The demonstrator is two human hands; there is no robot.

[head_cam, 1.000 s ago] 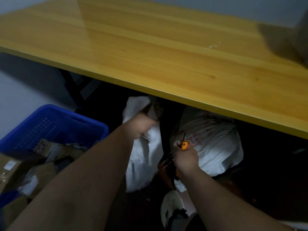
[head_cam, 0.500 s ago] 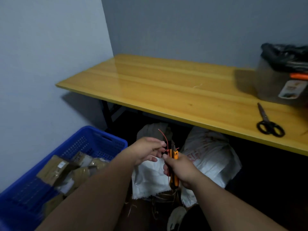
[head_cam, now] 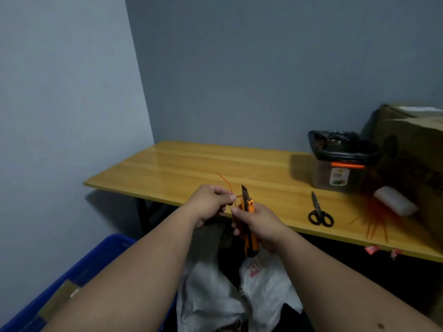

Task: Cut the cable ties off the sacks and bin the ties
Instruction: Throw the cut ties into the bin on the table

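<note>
My left hand (head_cam: pixel 211 202) pinches a thin orange cable tie (head_cam: pixel 226 182) that curls up above the table's front edge. Right beside it, my right hand (head_cam: pixel 260 226) grips an orange utility knife (head_cam: pixel 249 224) with its blade pointing up. Two white sacks (head_cam: pixel 211 291) (head_cam: pixel 266 276) lie on the floor under the table, below my forearms. A small bin lined with a black bag (head_cam: pixel 340 161) stands on the table at the right. A bundle of orange cable ties (head_cam: pixel 381 216) lies near the table's right end.
The yellow wooden table (head_cam: pixel 191 164) runs along the grey wall. Black scissors (head_cam: pixel 320 212) lie on it near the bin. A large cardboard box (head_cam: pixel 414 159) and a white block (head_cam: pixel 395 200) stand at the far right. A blue crate (head_cam: pixel 79 276) with cardboard sits at bottom left.
Both hands have come up from the sacks under the table to table height, the left bringing the orange tie. The view has tilted up, revealing the bin and box.
</note>
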